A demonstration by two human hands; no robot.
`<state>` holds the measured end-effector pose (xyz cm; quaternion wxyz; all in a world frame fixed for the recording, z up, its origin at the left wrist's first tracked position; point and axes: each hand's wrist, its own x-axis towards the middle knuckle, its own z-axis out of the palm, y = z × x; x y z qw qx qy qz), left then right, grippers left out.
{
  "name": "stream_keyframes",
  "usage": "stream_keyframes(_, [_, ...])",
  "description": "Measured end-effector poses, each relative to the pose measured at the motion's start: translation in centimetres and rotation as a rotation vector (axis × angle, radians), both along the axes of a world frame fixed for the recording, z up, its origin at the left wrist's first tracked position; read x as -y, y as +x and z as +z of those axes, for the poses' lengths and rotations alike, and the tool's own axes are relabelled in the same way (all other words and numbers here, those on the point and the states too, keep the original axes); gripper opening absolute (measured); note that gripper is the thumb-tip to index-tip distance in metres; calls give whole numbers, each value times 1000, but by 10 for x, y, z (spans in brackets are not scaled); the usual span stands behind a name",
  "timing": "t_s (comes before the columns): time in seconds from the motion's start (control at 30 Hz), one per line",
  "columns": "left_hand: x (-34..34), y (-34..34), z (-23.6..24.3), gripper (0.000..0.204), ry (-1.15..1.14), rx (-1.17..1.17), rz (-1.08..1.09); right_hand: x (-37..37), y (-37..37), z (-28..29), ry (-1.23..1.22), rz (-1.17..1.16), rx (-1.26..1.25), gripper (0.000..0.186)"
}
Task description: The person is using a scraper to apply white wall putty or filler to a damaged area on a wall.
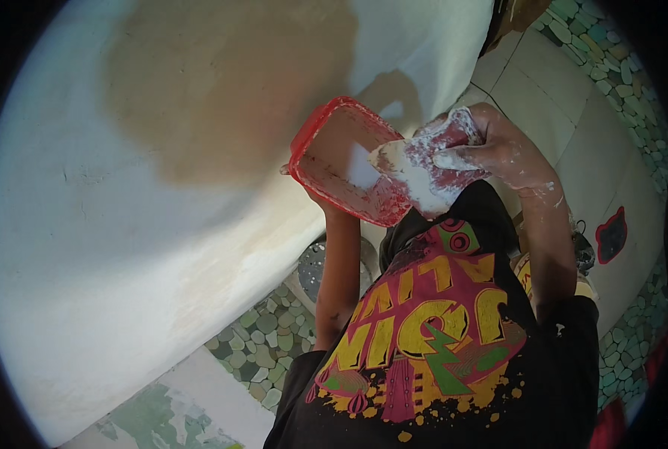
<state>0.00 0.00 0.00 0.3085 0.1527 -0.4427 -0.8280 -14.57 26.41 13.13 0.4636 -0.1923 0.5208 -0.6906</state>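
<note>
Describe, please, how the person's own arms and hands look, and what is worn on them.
Black short sleeves leave both forearms bare. The right hand wears no glove; whitish smears mark its thumb and wrist. The left hand is mostly hidden, so its details cannot be told.

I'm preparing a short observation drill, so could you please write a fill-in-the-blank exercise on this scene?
1. The left hand holds a ____ tub.
2. The right hand grips a flat piece smeared with ____ paste.
3. The shirt has ____ sleeves.

Missing words: red; white; black.
</note>
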Motion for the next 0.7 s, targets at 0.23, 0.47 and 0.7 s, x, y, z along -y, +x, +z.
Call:
stream_keyframes(0.23, [-2,-12,0,60,83,-171,-127,2,7,-7,-74,-121,82,32])
stream_keyframes(0.47, [-10,-8,2,65,168,-281,-231,19,38,63,163,-63,-702,24])
stream_keyframes(0.7, [-16,-13,8,78,129,-176,-219,62,41,63,72,-116,-1099,23])
